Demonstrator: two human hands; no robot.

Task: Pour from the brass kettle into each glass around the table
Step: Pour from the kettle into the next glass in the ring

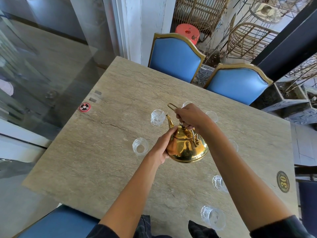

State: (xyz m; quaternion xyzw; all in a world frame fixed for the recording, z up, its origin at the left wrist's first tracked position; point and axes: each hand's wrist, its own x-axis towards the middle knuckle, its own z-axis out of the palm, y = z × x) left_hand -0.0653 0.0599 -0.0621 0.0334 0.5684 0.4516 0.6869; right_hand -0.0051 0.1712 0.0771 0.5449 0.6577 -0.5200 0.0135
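Observation:
A shiny brass kettle (pixel 187 148) hangs above the middle of the stone table (pixel 106 138). My right hand (pixel 190 117) is shut on its handle from above. My left hand (pixel 164 145) cups the kettle's left side by the lid. The curved spout points up and left, its tip just beside a clear glass (pixel 157 117). Another glass (pixel 140 146) stands left of the kettle. Two more glasses (pixel 219 183) (pixel 213 217) sit near me on the right. Other glasses (pixel 212 115) (pixel 187 104) are partly hidden behind my right hand and arm.
Two blue chairs (pixel 175 57) (pixel 238 83) with gold frames stand at the table's far side, and another blue seat (pixel 58 222) is at my near left. A red round button (pixel 84 107) and a number plaque (pixel 283 181) lie on the tabletop. A glass partition runs along the left.

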